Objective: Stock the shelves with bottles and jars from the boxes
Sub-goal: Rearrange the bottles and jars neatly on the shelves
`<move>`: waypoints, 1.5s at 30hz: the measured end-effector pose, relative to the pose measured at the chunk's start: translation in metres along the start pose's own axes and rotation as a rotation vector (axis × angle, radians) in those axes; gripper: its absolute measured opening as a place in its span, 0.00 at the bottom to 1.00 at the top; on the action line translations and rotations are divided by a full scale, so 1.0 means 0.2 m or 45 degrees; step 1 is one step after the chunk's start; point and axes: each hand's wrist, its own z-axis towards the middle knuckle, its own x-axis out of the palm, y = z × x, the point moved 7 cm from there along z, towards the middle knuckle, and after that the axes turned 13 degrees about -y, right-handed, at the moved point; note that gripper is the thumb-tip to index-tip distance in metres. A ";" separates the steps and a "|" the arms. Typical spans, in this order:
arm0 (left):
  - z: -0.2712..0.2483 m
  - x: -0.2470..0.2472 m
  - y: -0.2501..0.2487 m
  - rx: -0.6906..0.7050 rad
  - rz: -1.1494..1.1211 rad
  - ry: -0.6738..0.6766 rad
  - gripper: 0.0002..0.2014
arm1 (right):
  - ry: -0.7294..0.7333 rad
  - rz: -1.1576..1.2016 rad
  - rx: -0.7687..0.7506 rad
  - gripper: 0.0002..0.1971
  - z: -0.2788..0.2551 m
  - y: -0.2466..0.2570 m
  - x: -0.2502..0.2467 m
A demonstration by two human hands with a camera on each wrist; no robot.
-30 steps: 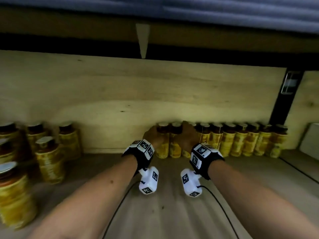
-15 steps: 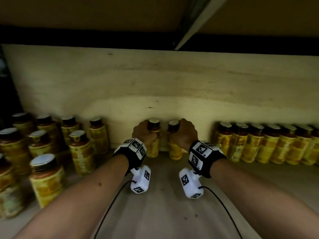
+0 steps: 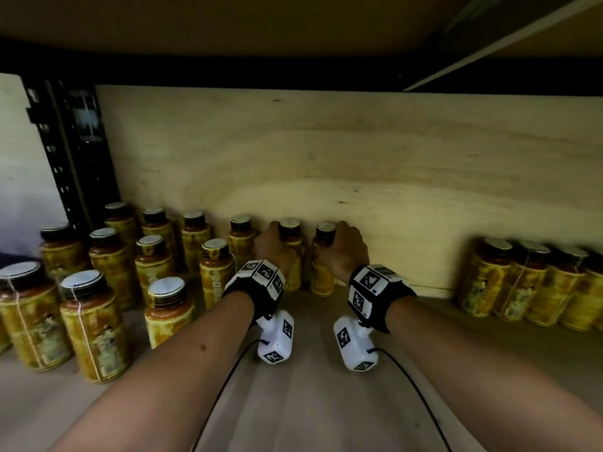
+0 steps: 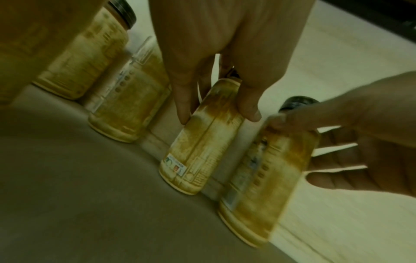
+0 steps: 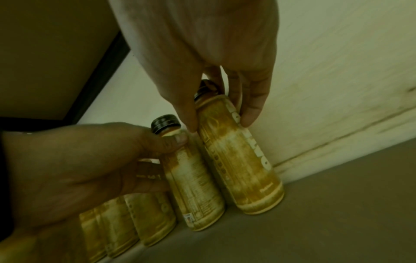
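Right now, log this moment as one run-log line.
left hand: grips yellow-labelled bottle | right hand: grips second bottle | both upright on shelf board, by plywood back panel | step: placing

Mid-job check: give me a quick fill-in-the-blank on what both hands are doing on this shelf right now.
1. Each hand grips one ____, two in all.
2. The left hand holds the bottle nearest the ____ group of bottles.
3. The right hand holds its bottle close to the ____ back panel.

Missing words: bottle; left; wooden
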 end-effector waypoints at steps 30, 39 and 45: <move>-0.28 0.17 -0.70 0.472 -0.079 0.153 0.18 | -0.612 -0.023 -0.020 0.18 0.06 -0.46 -0.87; -0.71 0.86 -1.03 0.344 -0.270 0.678 0.20 | -0.144 -1.076 -0.234 0.31 0.03 -0.98 -1.13; -0.86 1.00 -1.20 0.398 -0.376 0.706 0.19 | -0.141 -0.700 -0.381 0.27 -0.05 -1.05 -1.16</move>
